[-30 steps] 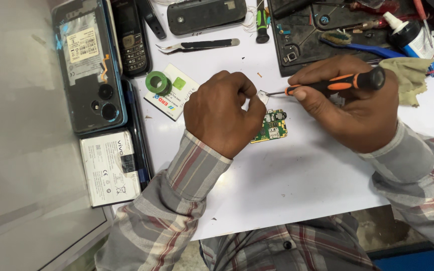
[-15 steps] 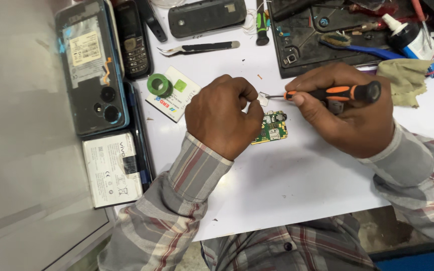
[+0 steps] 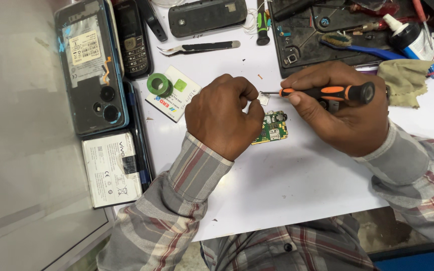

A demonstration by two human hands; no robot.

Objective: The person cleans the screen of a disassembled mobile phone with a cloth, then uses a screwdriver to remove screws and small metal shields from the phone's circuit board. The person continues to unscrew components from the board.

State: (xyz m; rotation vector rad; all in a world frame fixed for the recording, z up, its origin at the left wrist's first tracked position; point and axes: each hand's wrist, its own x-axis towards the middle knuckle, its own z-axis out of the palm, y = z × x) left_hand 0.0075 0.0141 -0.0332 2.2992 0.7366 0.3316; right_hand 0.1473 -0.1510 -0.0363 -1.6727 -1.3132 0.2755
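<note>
- Left hand: curled closed, fingertips pinching a small silvery part, knuckles resting over the green circuit board.
- Right hand: wrapped around the black-and-orange screwdriver, tip touching that part.

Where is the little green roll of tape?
In the head view, the green tape roll sits on the white table, left of the left hand, on a flat white pack beside the opened phone.
</note>
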